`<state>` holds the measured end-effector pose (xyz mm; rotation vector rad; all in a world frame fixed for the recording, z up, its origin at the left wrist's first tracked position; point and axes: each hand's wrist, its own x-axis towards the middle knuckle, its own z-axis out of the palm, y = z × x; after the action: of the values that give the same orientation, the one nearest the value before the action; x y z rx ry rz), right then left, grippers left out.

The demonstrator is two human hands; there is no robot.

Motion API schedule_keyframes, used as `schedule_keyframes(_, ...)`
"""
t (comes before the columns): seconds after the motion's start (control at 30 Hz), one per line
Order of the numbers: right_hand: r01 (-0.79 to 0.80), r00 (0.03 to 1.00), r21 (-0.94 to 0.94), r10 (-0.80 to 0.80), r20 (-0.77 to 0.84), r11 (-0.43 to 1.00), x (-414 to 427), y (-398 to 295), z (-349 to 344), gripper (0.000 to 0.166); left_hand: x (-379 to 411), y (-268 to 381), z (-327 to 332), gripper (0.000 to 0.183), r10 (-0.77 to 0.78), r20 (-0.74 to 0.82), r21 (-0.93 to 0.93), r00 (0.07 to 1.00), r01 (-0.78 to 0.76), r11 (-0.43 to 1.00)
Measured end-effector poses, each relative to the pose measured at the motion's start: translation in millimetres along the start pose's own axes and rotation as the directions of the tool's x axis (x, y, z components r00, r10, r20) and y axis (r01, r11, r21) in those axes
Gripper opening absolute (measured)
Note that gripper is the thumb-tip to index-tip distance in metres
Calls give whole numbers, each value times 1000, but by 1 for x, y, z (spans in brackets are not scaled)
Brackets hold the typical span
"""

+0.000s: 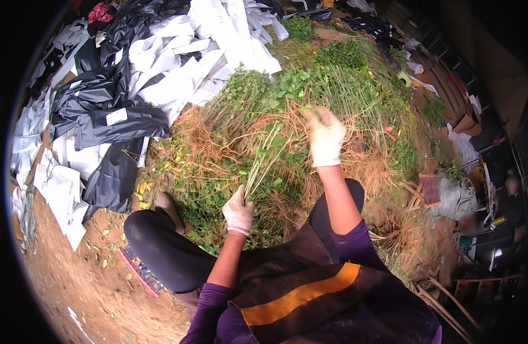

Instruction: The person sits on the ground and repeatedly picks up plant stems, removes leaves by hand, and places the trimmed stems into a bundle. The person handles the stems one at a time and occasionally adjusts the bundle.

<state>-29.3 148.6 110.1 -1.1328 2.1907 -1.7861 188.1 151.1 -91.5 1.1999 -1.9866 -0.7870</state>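
Observation:
My left hand point(238, 213), in a pale knit glove, is closed around a small bunch of pale green plant stems point(264, 161) that slants up and to the right. A few leaves cling to the stems. My right hand point(326, 136), in a similar glove, is raised over the pile, up and to the right of the bunch. Its fingers are blurred, and a bit of green shows by them; whether they grip it I cannot tell. Under both hands spreads a heap of leafy cut plants with bare tan roots point(208, 133). Red ties point(262, 123) show among the roots.
Black plastic sheeting point(122, 122) and white sheets point(178, 81) are heaped at the left. More bundled greenery point(341, 53) lies farther back. A small wooden folding stool point(429, 189) and clear plastic bag point(457, 198) stand right. Wooden sticks point(444, 301) lie at lower right. Blurred people point(511, 206) are at far right.

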Motion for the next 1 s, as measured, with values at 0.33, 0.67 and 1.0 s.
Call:
schedule_keyframes(0.33, 10, 949, 49, -24, 314, 999, -46, 7, 10, 18, 5, 24, -6, 64, 48, 79, 142, 996, -59, 988)
schedule_keyframes(0.67, -405, 877, 433, 207, 434, 805, -40, 40, -16, 44, 6, 8, 22, 33, 22, 73, -177, 997, -9, 984)
schedule_keyframes(1.0, -154, 977, 366, 85, 196, 918, -22, 32, -37, 25, 0, 7, 14, 20, -136, 492, -707, 860, 486, 513)
